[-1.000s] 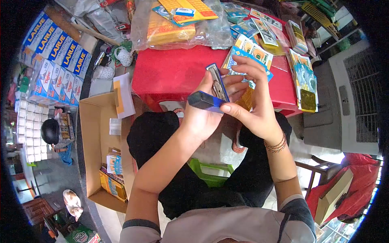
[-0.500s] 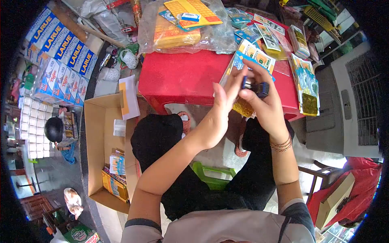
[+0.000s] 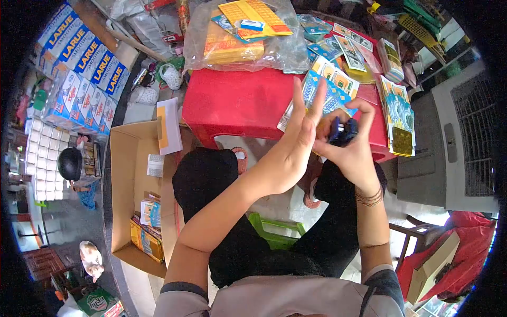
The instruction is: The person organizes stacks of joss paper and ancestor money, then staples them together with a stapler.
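Above the front edge of the red table (image 3: 232, 100), my right hand (image 3: 354, 148) is wrapped round a small dark blue object (image 3: 343, 131), which looks like a stapler. My left hand (image 3: 296, 142) is raised beside it, fingers spread apart and pointing up, with nothing seen in it. Behind both hands, blue and white printed papers (image 3: 332, 98) lie on the table. A gold square (image 3: 402, 142) sits on a stack of papers (image 3: 397, 105) at the table's right edge.
A plastic-wrapped yellow paper stack (image 3: 232, 47) is at the table's back. An open cardboard box (image 3: 122, 185) holding papers stands left of my legs. Beer cartons (image 3: 87, 58) are piled at the far left. A green stool (image 3: 274, 232) shows between my legs.
The left hand has shifted right and its fingers have spread. The right hand has moved slightly right and down with the dark object. The gold sheet beneath the hands no longer shows.
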{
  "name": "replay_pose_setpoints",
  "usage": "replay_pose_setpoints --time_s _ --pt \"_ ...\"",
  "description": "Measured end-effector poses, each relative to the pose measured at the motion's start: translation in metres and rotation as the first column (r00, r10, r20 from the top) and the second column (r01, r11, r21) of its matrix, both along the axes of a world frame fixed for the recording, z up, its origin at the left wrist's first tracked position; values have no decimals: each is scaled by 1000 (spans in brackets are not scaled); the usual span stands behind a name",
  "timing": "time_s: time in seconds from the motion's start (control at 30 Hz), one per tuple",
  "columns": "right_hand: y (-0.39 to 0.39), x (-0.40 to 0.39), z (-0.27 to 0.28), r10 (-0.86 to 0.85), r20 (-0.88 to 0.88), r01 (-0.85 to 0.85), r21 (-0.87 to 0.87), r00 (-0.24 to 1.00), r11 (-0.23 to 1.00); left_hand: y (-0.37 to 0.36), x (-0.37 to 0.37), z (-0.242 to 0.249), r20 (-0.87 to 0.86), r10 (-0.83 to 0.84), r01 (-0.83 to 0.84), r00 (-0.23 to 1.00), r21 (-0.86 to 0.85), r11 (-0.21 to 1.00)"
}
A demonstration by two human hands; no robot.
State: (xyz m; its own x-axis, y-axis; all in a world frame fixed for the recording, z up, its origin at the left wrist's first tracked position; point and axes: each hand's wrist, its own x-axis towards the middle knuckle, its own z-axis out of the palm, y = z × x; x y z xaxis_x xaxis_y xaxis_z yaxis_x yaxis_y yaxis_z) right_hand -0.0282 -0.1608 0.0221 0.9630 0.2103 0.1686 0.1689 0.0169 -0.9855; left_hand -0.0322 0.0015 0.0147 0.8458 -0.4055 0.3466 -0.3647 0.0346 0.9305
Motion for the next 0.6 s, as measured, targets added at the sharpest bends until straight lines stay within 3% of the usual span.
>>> replay_pose_setpoints --time_s 0.07,0.1,0.13,0.2,0.23,0.27,0.33,0.37,0.43,0.47,0.53,0.6 --pt "-12 -1 15 -131 180 153 -117 975 981 6 4 4 163 147 -157 976 52 986" --pt "-22 2 27 -355 201 372 -53 913 927 8 4 3 163 154 -164 974 52 985" --pt "-41 6 35 -560 209 570 13 802 822 10 5 2 114 163 -163 980 -9 987" --pt "-137 23 31 -685 453 758 32 570 652 10 3 2 66 169 -164 983 -75 984" --pt "-183 22 26 -689 313 599 342 653 724 8 -1 5 -34 150 -154 988 -185 971" --pt "-226 14 20 -632 197 397 630 750 668 6 -3 7 -129 118 -152 985 -296 943" --pt "-290 -3 -3 -805 137 526 692 577 494 5 -3 7 -141 119 -158 983 -308 938" --pt "-323 -14 -18 -804 140 523 693 578 497 5 -3 5 -162 123 -169 979 -309 936" --pt "-376 -33 -47 -729 103 351 825 677 442 3 0 1 -151 144 -185 978 -315 931" --pt "-385 -38 -56 -730 97 356 825 677 439 2 -1 -1 -142 160 -198 977 -321 926" --pt "-386 -44 -60 -526 143 -5 967 838 256 2 -3 3 -166 139 -186 976 -315 931" --pt "-366 -46 -56 -509 97 60 957 855 285 0 -3 6 -183 117 -171 976 -316 933"
